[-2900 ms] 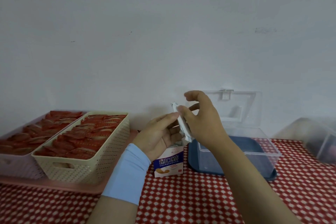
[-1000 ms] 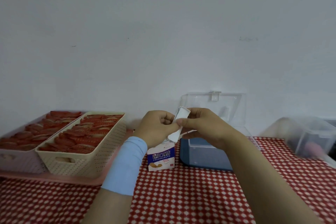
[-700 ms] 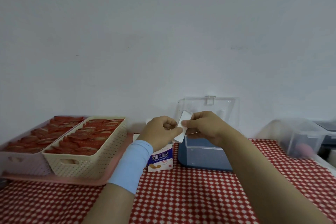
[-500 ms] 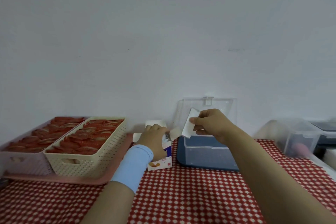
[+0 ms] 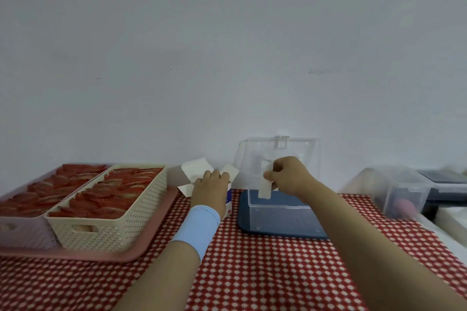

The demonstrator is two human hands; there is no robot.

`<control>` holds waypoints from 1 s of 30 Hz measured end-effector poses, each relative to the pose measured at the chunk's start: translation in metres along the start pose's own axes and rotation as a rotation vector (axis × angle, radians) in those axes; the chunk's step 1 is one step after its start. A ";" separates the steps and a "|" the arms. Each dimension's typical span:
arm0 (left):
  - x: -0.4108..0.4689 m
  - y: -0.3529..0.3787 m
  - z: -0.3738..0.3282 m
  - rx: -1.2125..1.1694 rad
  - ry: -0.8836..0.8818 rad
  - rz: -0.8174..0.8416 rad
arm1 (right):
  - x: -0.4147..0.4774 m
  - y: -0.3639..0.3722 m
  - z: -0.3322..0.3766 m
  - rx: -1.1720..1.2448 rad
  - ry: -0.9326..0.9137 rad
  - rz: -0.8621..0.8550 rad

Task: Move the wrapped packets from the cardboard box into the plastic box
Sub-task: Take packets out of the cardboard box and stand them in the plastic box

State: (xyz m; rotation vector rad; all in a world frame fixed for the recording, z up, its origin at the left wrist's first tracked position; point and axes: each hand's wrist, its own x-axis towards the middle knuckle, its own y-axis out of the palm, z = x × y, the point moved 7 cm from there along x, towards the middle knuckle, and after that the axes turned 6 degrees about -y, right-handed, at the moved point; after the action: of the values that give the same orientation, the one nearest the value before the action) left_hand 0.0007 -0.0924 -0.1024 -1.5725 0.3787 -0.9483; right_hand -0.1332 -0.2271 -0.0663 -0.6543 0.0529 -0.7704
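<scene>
While the right hand [image 5: 286, 178] holds a narrow white wrapped packet [image 5: 265, 182] on end over the clear plastic box [image 5: 278, 218], its fingers [image 5: 277, 167] are clamped on the packet's upper half. That leaves the lower end free to go down first into the open mouth. From where I stand that lower end sits about level with the rim, and I cannot say whether it is inside yet. The box's clear hinged lid [image 5: 280, 151] is tipped back against the wall, out of the way of the drop, and the box rests on a dark blue tray [image 5: 249, 228] on the worktop's red-and-white checked cloth [image 5: 252, 272]. Just to its left stands the small blue-and-white cardboard box [image 5: 229, 199], its white flaps [image 5: 197, 169] splayed outward so the opening stays clear. The left hand [image 5: 211, 190], with a light blue wristband [image 5: 195, 225] behind it, sits on top of that opening with its fingers [image 5: 214, 175] bent down into it. I judge it is steadying the carton or feeling for another packet, but the back of the hand hides whether anything is pinched. Further left, a cream perforated plastic basket [image 5: 108, 222] of red packets sits on a pink tray [image 5: 154, 235], apart from this work.
</scene>
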 end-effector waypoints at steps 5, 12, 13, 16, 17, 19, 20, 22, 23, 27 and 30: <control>-0.010 -0.037 -0.014 -0.333 0.069 -0.196 | 0.006 0.011 -0.007 -0.085 0.019 0.066; -0.014 0.000 -0.025 -0.750 -0.233 0.201 | 0.016 0.033 -0.020 -0.265 0.154 0.269; -0.014 0.007 -0.026 -0.813 -0.283 0.225 | 0.017 0.036 -0.023 -0.308 0.174 0.308; -0.012 0.029 -0.029 -1.104 -0.403 0.314 | 0.022 0.043 -0.030 -0.421 0.229 0.396; -0.013 0.032 -0.030 -1.140 -0.415 0.341 | 0.023 0.046 -0.033 -0.437 0.255 0.421; -0.013 0.041 -0.029 -1.166 -0.405 0.372 | 0.023 0.056 -0.041 -0.416 0.359 0.486; -0.010 0.044 -0.028 -1.188 -0.397 0.383 | 0.023 0.061 -0.045 -0.396 0.414 0.510; -0.008 0.046 -0.027 -1.212 -0.380 0.406 | 0.021 0.069 -0.047 -0.395 0.471 0.535; -0.008 0.044 -0.027 -1.196 -0.369 0.411 | 0.022 0.072 -0.047 -0.406 0.475 0.540; -0.008 0.040 -0.026 -1.164 -0.349 0.412 | 0.023 0.074 -0.050 -0.469 0.485 0.545; -0.005 0.040 -0.026 -1.210 -0.371 0.435 | 0.025 0.067 -0.057 -0.427 0.535 0.505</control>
State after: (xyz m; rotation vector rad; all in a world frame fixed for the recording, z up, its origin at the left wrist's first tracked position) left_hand -0.0114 -0.1163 -0.1421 -2.5203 1.0953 0.0197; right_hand -0.0887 -0.2378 -0.1454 -0.7776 0.8594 -0.4221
